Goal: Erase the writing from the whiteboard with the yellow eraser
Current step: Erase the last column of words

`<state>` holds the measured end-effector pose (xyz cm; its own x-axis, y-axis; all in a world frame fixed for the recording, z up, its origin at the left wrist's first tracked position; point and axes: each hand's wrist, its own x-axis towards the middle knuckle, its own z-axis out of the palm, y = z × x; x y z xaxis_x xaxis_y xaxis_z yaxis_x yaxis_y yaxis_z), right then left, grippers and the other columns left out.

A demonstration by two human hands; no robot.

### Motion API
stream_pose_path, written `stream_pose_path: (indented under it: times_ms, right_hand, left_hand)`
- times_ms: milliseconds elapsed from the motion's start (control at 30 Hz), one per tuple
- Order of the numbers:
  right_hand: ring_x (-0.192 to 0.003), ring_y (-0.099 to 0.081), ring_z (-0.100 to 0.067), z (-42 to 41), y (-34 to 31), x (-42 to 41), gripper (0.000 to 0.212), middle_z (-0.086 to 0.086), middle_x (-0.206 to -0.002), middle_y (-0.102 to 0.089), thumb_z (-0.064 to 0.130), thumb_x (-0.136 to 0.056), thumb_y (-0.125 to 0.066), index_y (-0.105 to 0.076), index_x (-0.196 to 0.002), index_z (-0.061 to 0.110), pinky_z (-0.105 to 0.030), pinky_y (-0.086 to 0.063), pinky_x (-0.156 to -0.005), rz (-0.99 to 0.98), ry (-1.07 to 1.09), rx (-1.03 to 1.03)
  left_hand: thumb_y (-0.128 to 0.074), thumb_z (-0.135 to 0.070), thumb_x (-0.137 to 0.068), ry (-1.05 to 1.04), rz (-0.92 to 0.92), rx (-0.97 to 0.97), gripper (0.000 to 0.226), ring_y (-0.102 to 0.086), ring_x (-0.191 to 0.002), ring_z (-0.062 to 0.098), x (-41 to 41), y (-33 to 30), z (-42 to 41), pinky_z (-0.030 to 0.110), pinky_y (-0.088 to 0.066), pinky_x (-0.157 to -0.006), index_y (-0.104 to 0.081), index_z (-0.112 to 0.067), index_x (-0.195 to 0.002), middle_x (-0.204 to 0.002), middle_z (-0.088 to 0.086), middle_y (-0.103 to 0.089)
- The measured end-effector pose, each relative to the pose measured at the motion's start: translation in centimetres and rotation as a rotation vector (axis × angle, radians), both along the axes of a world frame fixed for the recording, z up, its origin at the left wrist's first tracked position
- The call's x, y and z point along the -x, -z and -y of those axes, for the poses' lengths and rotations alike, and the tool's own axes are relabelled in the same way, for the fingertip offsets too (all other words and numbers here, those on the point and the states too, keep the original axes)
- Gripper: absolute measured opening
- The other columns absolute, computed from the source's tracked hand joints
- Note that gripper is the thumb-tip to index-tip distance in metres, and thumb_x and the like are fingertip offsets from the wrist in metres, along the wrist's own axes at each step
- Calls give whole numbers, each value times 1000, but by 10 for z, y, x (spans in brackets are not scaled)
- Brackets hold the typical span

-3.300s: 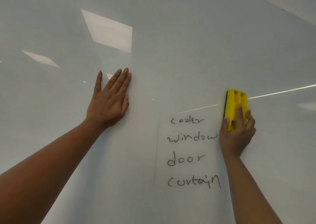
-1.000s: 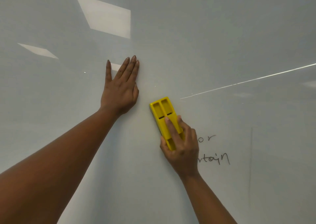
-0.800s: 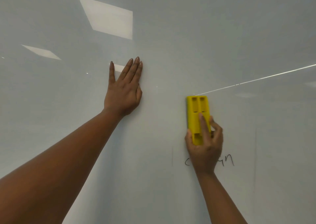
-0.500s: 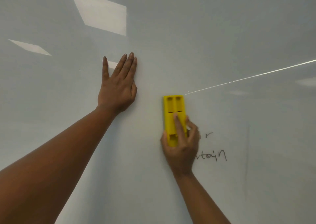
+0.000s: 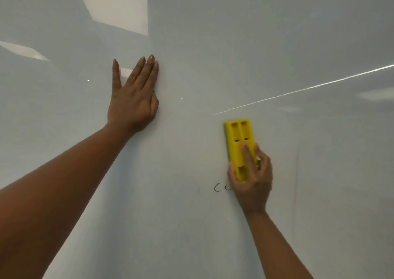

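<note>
At right of centre, the right hand (image 5: 251, 178) is gripping the yellow plastic block eraser (image 5: 239, 142) flat against the glossy whiteboard (image 5: 213, 33) — just above the remaining black marker letters (image 5: 221, 187) — while the left hand (image 5: 134, 95) is lying splayed upper left, likely bracing.

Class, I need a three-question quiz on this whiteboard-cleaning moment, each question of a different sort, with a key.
1. True or false: the left hand holds the eraser.
2. Which shows beside the right hand? A) a full word B) a couple of letters C) a drawing
3. Fill in: the left hand lies ____ on the whiteboard.

Key: 1 false, it is in the right hand. 2 B. 3 flat.
</note>
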<state>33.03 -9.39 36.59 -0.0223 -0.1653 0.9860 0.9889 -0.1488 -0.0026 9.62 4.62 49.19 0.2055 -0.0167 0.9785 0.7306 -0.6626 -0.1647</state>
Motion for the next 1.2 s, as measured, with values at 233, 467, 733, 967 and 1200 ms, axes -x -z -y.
stream_pose_path:
  times_ms: [233,467,733,967,1200]
  right_hand:
    - [-114,-51,-42,27,-1,-47,54,-27,-124,-50,9,-80,-71,-52,-129,11,-56,-49,-85,-386,-45,-155]
    - [-107,-56,-39,9,3,-8,55,-23,-120,-53,10,-74,-77,-57,-125,13,-48,-51,-81,-459,-161,-204]
    - [-92,-53,-24,-40,59,86,45,-18,-114,-62,29,-78,-62,-55,-122,22,-30,-44,-80,-37,-185,86]
    - [-65,-58,-27,-29,72,62,51,-5,-128,-44,28,-77,-67,-49,-125,28,-29,-49,-67,325,-46,218]
    - [-97,-53,-27,-3,54,6,44,-20,-119,-59,28,-80,-59,-53,-122,18,-40,-54,-77,30,30,73]
  left_hand:
    - [-23,-21,-91,7,3,-7,59,-14,-143,22,1,0,1,60,3,-113,-17,-5,-147,-155,10,-18]
    - [-21,-23,-91,-12,2,6,59,-11,-144,22,-2,1,1,59,4,-113,-14,-6,-147,-156,11,-15]
    - [-23,-22,-91,8,0,-7,59,-13,-144,23,0,0,0,61,3,-112,-16,-5,-147,-156,11,-16]
    - [-24,-21,-91,25,-3,-19,58,-15,-143,23,1,1,-1,62,2,-111,-17,-6,-147,-155,11,-18]
    - [-24,-21,-91,22,-6,-24,58,-14,-143,24,2,1,-1,62,3,-111,-18,-4,-146,-155,13,-18]
